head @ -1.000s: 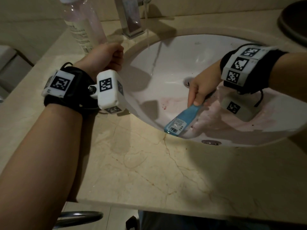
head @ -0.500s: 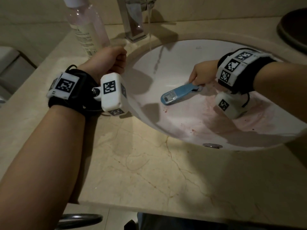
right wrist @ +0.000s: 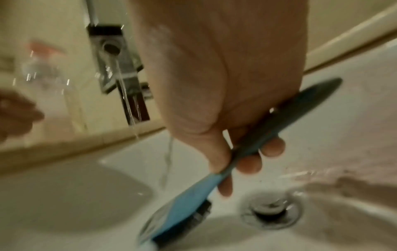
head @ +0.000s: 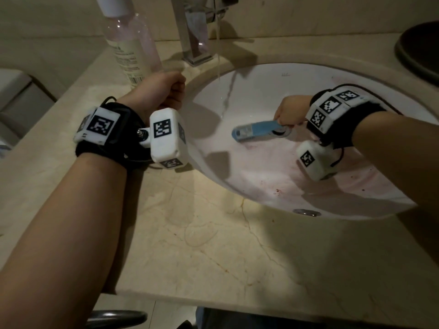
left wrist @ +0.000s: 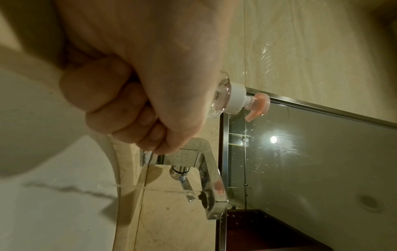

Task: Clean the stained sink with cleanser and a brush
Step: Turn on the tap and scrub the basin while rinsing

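Note:
The white sink [head: 261, 91] carries pink stains [head: 273, 176] over its near and right wall. My right hand [head: 291, 112] grips the handle of a blue brush [head: 254, 131], whose head points left and lies low in the bowl beside the drain [right wrist: 270, 212]. In the right wrist view the fingers [right wrist: 249, 164] wrap the brush [right wrist: 189, 203], bristles down. My left hand [head: 164, 91] rests as a fist on the counter at the sink's left rim and holds nothing [left wrist: 133, 118]. The clear cleanser bottle [head: 128, 43] stands just behind it.
A chrome faucet [head: 192, 32] at the back runs a thin stream of water [head: 219, 74] into the bowl. A beige marble counter [head: 213, 245] surrounds the sink. A dark bowl [head: 418, 51] sits at the far right. A mirror [left wrist: 322, 161] stands behind the faucet.
My right hand has carried the brush from the sink's near wall up toward the drain, and the brush head now points left. The left fist has stayed put.

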{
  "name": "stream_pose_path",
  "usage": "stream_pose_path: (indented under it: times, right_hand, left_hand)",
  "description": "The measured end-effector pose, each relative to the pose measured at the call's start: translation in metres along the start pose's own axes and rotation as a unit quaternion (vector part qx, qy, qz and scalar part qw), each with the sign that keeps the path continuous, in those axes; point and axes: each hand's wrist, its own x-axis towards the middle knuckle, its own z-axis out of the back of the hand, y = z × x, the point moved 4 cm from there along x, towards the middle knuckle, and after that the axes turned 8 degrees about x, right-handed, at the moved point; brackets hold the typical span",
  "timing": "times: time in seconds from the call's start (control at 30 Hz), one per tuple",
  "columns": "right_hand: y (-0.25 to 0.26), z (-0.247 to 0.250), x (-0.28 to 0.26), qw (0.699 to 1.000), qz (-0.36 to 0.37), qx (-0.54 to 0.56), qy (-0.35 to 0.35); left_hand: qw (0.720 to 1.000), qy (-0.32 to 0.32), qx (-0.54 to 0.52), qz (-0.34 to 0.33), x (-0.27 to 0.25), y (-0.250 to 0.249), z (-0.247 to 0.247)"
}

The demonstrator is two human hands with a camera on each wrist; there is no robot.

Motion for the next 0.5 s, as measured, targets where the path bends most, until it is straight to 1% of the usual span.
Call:
stream_pose_path:
  times: [0.13, 0.23, 0.33, 0.4, 0.5]
  right_hand:
    - [0.024, 0.001, 0.001, 0.995, 0.039, 0.092, -0.005]
    - [0.046, 0.004, 0.004, 0.992, 0.074, 0.104, -0.025]
    - [0.053, 0.007, 0.013, 0.984, 0.069, 0.151, -0.058]
    - [0.054, 0.009, 0.015, 0.984, 0.067, 0.148, -0.077]
    - [0.051, 0.013, 0.017, 0.984, 0.076, 0.106, -0.118]
  left_hand:
    - [1.000, -0.002, -0.012, -0.004, 0.000, 0.000, 0.000]
    - [1.000, -0.006, -0.016, -0.005, 0.000, 0.000, 0.001]
    - [1.000, -0.013, -0.006, -0.010, -0.002, -0.001, 0.001]
    - [1.000, -0.020, 0.002, -0.017, -0.003, -0.001, 0.001]
    - [1.000, -0.021, 0.000, -0.018, -0.003, -0.001, 0.001]
